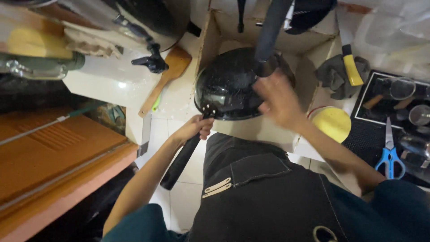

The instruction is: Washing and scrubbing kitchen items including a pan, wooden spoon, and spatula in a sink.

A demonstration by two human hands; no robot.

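Black frying pan (226, 87) sits at centre frame, over the open cardboard box (313, 45). Left hand (193, 127) has its fingers wrapped tight around the pan's long black handle (181, 161), which runs down toward lower centre. Right hand (278, 101) is blurred against the pan's right rim, fingers seemingly spread and flat; whether they grip anything I cannot tell. Wooden spatula (165, 78) lies on the white desk (107, 80) at upper left, a yellow sponge (333, 123) and blue scissors (389, 154) at right.

black pan (226, 87), yellow sponge (332, 122), blue-handled scissors (390, 154), orange cabinet (53, 152).
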